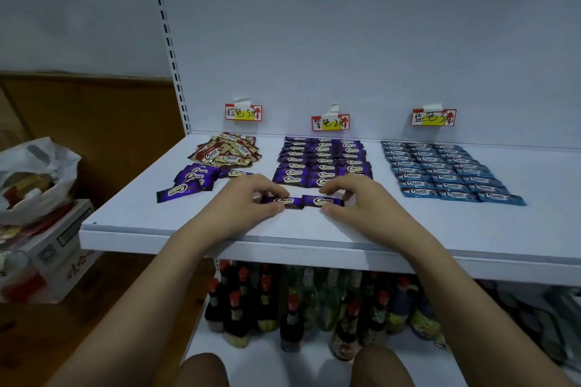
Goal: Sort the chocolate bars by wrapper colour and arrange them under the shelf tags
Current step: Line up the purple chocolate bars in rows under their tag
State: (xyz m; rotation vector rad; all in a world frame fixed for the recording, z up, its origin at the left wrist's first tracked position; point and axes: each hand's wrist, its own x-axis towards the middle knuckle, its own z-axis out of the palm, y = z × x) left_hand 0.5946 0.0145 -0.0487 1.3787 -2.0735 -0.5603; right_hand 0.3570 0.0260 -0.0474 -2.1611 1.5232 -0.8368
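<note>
On the white shelf (408, 223), the left hand (242, 201) and the right hand (361, 201) rest side by side near the front edge, each pinching one purple chocolate bar between thumb and fingertips. The left purple bar (283, 200) and the right purple bar (322, 200) lie flat, end to end, touching or slightly overlapping in the middle, just in front of the tidy purple block (322, 162) that sits in rows under the middle tag (330, 122). To the right, well apart, the blue bars (446, 171) lie in neat rows under the right tag (433, 118). At the far left, a loose heap of gold-and-red bars (228, 151) sits under the left tag (243, 112), and nearer the viewer beside it lies an unsorted pile of purple bars (191, 181). Below the shelf stand dark bottles with red caps (239, 308) beside greenish bottles. Left of the shelving, a plastic bag (34, 173) rests on a cardboard box (59, 245).
</note>
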